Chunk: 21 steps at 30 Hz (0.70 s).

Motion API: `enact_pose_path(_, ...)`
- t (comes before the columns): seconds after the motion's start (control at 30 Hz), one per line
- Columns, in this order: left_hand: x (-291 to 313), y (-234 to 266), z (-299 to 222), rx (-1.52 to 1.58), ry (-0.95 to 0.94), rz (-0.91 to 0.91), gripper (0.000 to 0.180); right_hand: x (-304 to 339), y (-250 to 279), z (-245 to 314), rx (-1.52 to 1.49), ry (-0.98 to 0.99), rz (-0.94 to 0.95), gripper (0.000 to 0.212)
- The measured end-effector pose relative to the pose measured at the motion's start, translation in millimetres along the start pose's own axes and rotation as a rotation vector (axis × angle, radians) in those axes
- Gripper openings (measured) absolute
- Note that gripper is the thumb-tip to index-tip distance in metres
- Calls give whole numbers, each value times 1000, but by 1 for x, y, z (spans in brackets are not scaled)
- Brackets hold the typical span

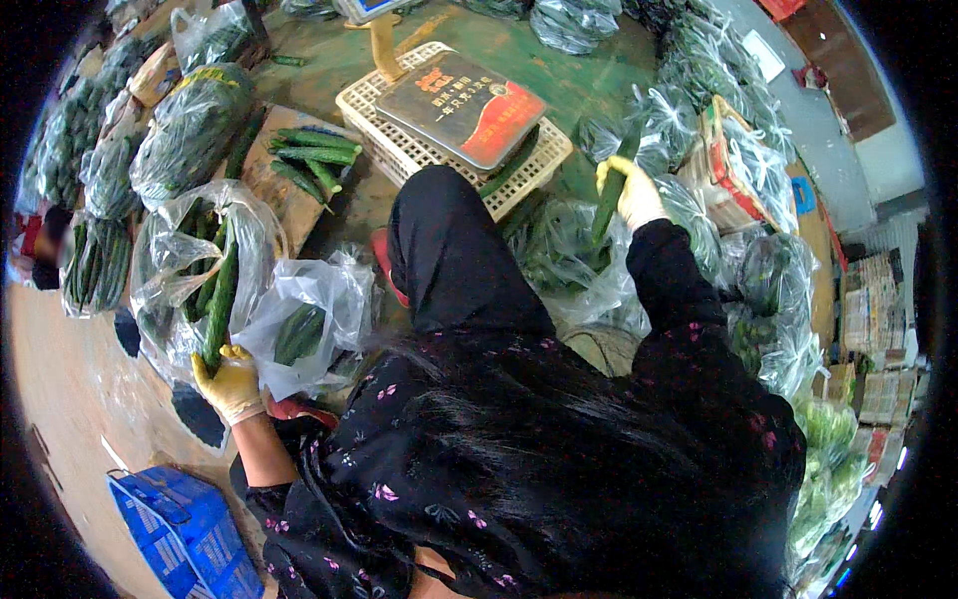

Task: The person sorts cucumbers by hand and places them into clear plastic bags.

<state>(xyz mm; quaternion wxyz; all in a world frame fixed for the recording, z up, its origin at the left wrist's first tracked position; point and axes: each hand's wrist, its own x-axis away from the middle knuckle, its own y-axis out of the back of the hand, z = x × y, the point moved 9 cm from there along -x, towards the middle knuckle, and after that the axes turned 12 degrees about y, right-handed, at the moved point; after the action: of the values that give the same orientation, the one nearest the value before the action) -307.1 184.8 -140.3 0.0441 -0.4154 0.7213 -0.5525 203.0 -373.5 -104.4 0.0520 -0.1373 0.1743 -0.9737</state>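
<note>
My left hand (228, 387), in a yellow glove, is closed around the lower end of a long green cucumber (222, 299). That cucumber leans up against an open clear plastic bag (261, 225) with several more cucumbers inside. On the right, my right hand (631, 193), in a pale yellow glove, grips another long cucumber (609, 205) near its middle. It is held tilted above a clear bag of cucumbers (554, 240). Between my left hand and my knee lies a whitish plastic bag (324, 309) with something dark green in it.
A flat-topped scale (459, 105) rests on a cream plastic crate (439, 165) ahead. Several loose cucumbers (314, 155) lie on a board (269, 200). Filled bags (195, 135) line the left, others (689, 130) the right. A blue basket (185, 529) stands at lower left.
</note>
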Motion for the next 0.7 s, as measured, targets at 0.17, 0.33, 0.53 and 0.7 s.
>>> enact_pose_path(0.17, 11, -14, 10, -145, -21, 46, 28, 0, 83, -110, 282, 77, 92, 16)
enact_pose_path(0.33, 10, 36, -23, -415, -178, -9, 28, 7, 63, -219, 412, -273, 206, 20)
enact_pose_path(0.53, 36, 45, -12, -338, -59, -35, 31, 3, -8, -194, 781, -148, 442, 36)
enact_pose_path(0.7, 39, -2, 9, -711, -334, -210, 29, -32, -73, -71, 124, 187, 346, 32)
